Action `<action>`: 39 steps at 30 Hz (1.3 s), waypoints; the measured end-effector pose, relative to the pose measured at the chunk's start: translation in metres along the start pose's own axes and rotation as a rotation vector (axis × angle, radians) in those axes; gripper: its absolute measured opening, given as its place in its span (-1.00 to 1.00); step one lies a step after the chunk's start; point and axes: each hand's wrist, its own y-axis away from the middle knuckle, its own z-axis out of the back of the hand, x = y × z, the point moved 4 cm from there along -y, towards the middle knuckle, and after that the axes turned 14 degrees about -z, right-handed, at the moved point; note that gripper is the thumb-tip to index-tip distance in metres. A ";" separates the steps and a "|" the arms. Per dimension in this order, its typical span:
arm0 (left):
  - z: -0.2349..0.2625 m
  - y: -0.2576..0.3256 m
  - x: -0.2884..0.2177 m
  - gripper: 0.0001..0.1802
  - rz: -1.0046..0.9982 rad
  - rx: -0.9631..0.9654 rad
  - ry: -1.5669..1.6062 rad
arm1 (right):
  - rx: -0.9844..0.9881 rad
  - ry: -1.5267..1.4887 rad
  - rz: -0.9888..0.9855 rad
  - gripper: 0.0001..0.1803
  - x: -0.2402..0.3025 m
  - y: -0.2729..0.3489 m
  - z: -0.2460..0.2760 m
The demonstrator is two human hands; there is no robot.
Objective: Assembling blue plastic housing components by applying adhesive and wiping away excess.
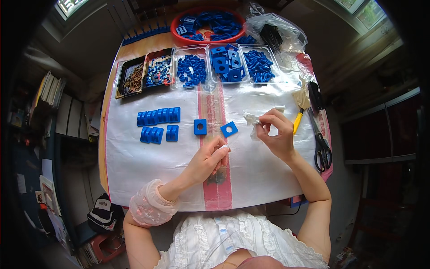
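— Tabletop [148, 175] noted first: white-covered, with a pink strip [218, 197] down the middle. Five trays [191, 84] are ranged along the far side, a red basin [179, 39] beyond. What is gripped?

— By the right hand [277, 134], a crumpled white wad [251, 119], pinched between thumb and fingers, right of the plates and apart from them. Left hand [208, 159] closed; a pale bit [224, 146] is pinched at the tips, too small to be identified.

— Plates located?

— Two, blue, holed, set apart. Left plate [196, 127] is laid at the strip's left edge, right plate [224, 130] at its right edge, just beyond the left fingertips. Blocks [152, 118], also blue, are grouped in two rows farther left.

— Risks?

— Right plate could be nudged, the left hand being so near. Pale bit could be lost against the white cover if the pinch were slackened. Yellow tool [298, 122] might be knocked by the right hand, just beside it.

— Pointing and axes?

— Wad: loose end pointed left, away from the fingers; long axis roughly sideways, blurred by creases. Left plate: long axis near to far, squared to the person. Right plate: turned askew, long axis from near left to far right.
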 end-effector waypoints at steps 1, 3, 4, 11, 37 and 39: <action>0.000 0.001 0.002 -0.80 0.007 0.011 0.005 | -0.004 0.013 0.028 -0.82 0.001 0.000 0.000; -0.002 0.001 0.004 -0.80 0.018 0.025 0.014 | -0.014 0.042 0.082 -0.83 0.004 0.001 0.001; -0.002 0.001 0.004 -0.80 0.022 0.028 0.019 | -0.011 0.038 0.074 -0.83 0.004 0.001 0.001; -0.002 0.000 0.003 -0.81 0.036 0.036 0.054 | 0.045 -0.083 -0.105 -0.87 -0.008 0.001 0.001; -0.004 -0.005 0.002 -0.68 -0.027 0.036 0.029 | 0.175 -0.289 -0.324 -0.91 -0.001 0.006 -0.004; -0.003 -0.005 0.002 -0.69 -0.015 0.021 0.024 | 0.143 -0.262 -0.265 -0.88 0.001 0.006 -0.004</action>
